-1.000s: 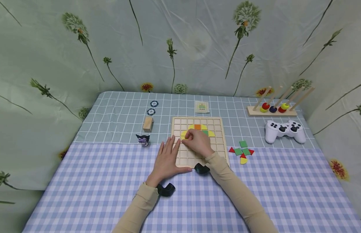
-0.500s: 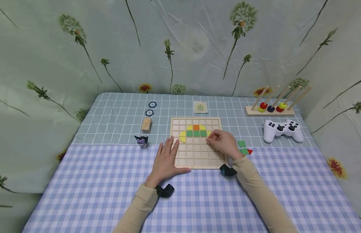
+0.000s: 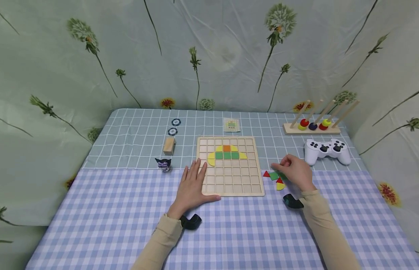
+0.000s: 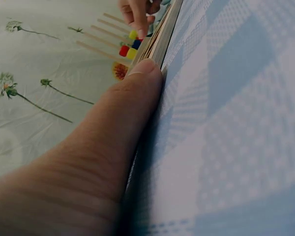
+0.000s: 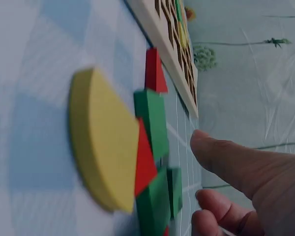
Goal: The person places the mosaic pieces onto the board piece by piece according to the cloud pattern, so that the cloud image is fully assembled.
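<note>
Head view: right hand [image 3: 295, 171] left the board [image 3: 229, 189] for loose pieces [image 3: 274, 175].

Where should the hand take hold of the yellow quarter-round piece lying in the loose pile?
Probably pinch the yellow quarter-round piece from above by its curved edge and a straight side. It lies flat at the pile's near end, curved edge free, while a red triangle crowds its far side. The right hand hovers close.

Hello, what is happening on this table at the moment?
A person is filling a wooden grid board with coloured pieces. The left hand lies flat on the board's left edge. The right hand hovers over the loose pieces on the cloth right of the board, fingers curled above them; whether it holds one cannot be told. Yellow, orange and green pieces already sit in the board's upper rows.
</note>
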Tool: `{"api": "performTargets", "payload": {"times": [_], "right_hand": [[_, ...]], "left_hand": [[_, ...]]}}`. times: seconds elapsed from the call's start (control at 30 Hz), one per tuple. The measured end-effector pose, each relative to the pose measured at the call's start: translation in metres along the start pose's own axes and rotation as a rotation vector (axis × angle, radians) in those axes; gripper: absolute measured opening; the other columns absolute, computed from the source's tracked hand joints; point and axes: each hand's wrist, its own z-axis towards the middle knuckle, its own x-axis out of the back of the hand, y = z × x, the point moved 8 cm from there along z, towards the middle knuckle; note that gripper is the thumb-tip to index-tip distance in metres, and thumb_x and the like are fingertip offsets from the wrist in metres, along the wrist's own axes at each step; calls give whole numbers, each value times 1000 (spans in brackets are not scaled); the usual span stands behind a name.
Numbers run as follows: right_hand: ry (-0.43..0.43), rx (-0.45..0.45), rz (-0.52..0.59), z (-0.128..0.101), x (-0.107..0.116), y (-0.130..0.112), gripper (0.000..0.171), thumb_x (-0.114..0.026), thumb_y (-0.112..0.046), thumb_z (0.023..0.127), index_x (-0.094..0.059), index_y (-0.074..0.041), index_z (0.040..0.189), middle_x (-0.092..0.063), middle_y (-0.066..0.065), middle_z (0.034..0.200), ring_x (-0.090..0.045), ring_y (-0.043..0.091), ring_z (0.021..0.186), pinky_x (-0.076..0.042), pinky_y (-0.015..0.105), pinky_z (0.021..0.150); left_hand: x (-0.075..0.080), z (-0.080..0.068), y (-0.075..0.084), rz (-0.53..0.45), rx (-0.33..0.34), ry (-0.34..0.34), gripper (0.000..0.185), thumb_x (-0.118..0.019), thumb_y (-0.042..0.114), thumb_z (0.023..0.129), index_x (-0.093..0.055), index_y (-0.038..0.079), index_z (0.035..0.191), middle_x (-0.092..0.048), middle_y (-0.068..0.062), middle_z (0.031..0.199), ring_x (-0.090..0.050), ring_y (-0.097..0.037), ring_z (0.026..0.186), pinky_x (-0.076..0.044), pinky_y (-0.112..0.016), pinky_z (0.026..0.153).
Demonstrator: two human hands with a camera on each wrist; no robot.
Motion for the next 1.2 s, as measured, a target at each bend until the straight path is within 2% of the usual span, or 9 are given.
{"api": "performTargets", "payload": {"times": [0.33, 0.53, 0.73, 0.83, 1.0, 1.07, 1.2], "right_hand": [[-11, -58, -74, -4, 1, 9, 41, -71, -40, 83, -63, 0, 89, -56, 6, 71, -51, 21, 62, -36, 31, 50], [7, 0, -45, -1, -6, 0, 31, -74, -28, 81, -62, -2, 94, -62, 12, 84, -56, 27, 73, -39, 34, 56], [39, 66, 12, 0, -10, -7, 22, -74, -20, 82, -59, -7, 91, -63, 12, 86, -56, 27, 71, -37, 32, 54], [51, 92, 63, 1, -12, -15, 20, -74, -20, 82, -61, -6, 88, -63, 11, 83, -54, 24, 69, -37, 31, 54], [24, 127, 176, 4, -24, -35, 20, -75, -19, 82, -61, -5, 86, -60, 8, 80, -49, 19, 61, -37, 29, 51], [7, 152, 211, 4, -30, -47, 20, -76, -18, 81, -61, -6, 84, -59, 6, 78, -50, 18, 55, -39, 28, 49], [-18, 229, 261, 5, -43, -72, 18, -79, -16, 78, -63, -7, 81, -60, 2, 74, -50, 16, 56, -41, 28, 52]], "left_hand": [[0, 0, -1, 5, -6, 14, 120, -59, 80, 66, -19, 7, 152, -9, -16, 157, -5, -29, 143, 0, -44, 114], [-1, 0, -2, 9, -6, 14, 120, -59, 81, 66, -19, 8, 152, -10, -16, 157, -4, -29, 143, 1, -44, 114], [-2, 0, -1, 9, -3, 5, 120, -59, 81, 66, -18, 8, 152, -9, -16, 157, -3, -28, 143, 0, -44, 114], [-1, 0, -1, 8, -2, 10, 120, -59, 80, 66, -18, 7, 152, -10, -16, 156, -4, -29, 143, 0, -44, 114], [0, 0, -1, 5, -1, 15, 120, -60, 80, 65, -19, 7, 152, -10, -16, 156, -4, -29, 143, 0, -45, 114], [0, 0, -1, 6, 0, 12, 120, -60, 80, 66, -18, 8, 152, -10, -16, 156, -4, -29, 143, 0, -45, 114], [-1, 0, -1, 10, 5, 1, 120, -59, 81, 66, -18, 8, 152, -9, -16, 157, -3, -28, 143, 0, -44, 114]]}}
